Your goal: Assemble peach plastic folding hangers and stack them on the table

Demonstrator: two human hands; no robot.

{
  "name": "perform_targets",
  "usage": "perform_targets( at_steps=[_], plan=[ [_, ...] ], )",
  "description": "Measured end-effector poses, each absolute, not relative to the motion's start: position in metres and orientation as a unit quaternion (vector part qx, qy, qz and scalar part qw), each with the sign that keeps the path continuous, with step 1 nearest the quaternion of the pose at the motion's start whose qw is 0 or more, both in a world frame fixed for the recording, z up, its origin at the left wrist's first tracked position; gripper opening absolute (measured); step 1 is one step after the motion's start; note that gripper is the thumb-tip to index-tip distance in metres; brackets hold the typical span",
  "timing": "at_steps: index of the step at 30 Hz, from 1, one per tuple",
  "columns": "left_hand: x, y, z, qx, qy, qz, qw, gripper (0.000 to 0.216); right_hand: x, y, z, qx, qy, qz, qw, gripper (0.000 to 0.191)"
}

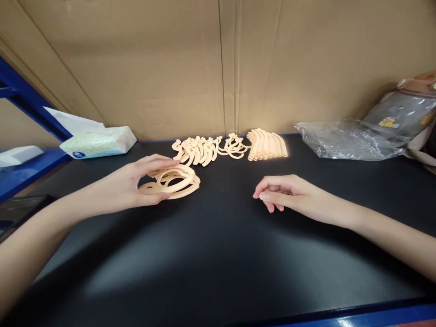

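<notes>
Sitting near the back left corner of the black tabletop (218, 245), a tissue pack (102, 143) had one sheet raised. Right of it, the left hand (124, 184) held a small stack of beige rings (189, 180) between widely spread fingers and thumb; these looked already joined. Loose curved pieces (200, 152), thinner hooked pieces (235, 149) and lined-up tubes (267, 144) lay along the back edge, seemingly still unjoined. The right hand (282, 190) hovered empty, as far as showed, its fingers curled nearly together. Clear plastic (350, 141) and a bottle (398, 118) occupied the back right corner.
</notes>
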State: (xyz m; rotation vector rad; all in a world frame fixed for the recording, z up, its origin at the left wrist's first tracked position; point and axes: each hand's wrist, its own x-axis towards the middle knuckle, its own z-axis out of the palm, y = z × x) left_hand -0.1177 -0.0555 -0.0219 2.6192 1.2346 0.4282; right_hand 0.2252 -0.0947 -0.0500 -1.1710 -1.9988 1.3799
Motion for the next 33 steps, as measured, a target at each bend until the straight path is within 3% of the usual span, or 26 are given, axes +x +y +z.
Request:
perform_targets(
  at_steps=[9, 33],
  plan=[
    [-0.125, -0.043, -0.028, 0.892, 0.429, 0.083, 0.117, 0.062, 0.224, -0.096, -0.047, -0.434, -0.726, 0.497, 0.192, 0.027],
    [-0.124, -0.040, -0.036, 0.884, 0.446, 0.068, 0.118, 0.063, 0.226, -0.096, -0.048, -0.439, -0.734, 0.487, 0.177, 0.029]
  ],
)
